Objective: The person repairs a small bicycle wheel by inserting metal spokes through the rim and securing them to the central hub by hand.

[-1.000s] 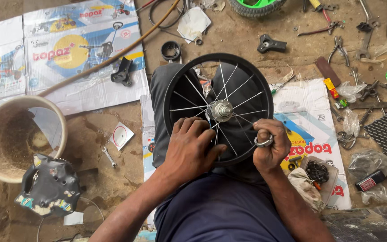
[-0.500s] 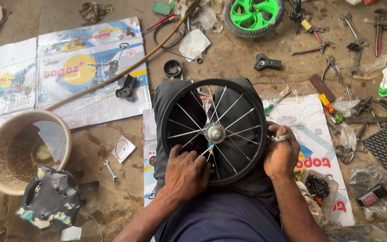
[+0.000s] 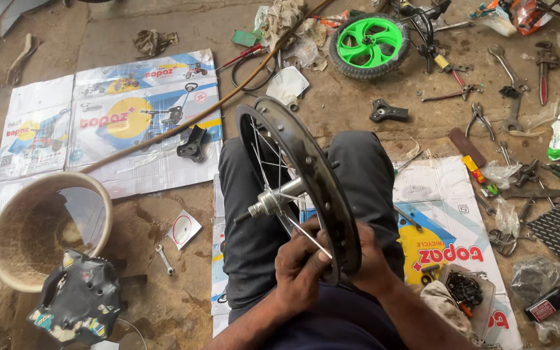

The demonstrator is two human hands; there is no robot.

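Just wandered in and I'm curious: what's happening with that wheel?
A person sits on the ground with a black spoked wheel tilted up on edge over their lap. The left hand grips the spokes near the rim, and the right hand holds the rim from the other side. Tools, a green wheel, flattened cardboard and a tan basin lie around.

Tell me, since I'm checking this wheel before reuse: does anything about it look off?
The black spoked wheel, tilted upright on the lap between the left hand and right hand, has no tyre; its bare rim looks scuffed and dusty. Spoke condition is hard to judge.
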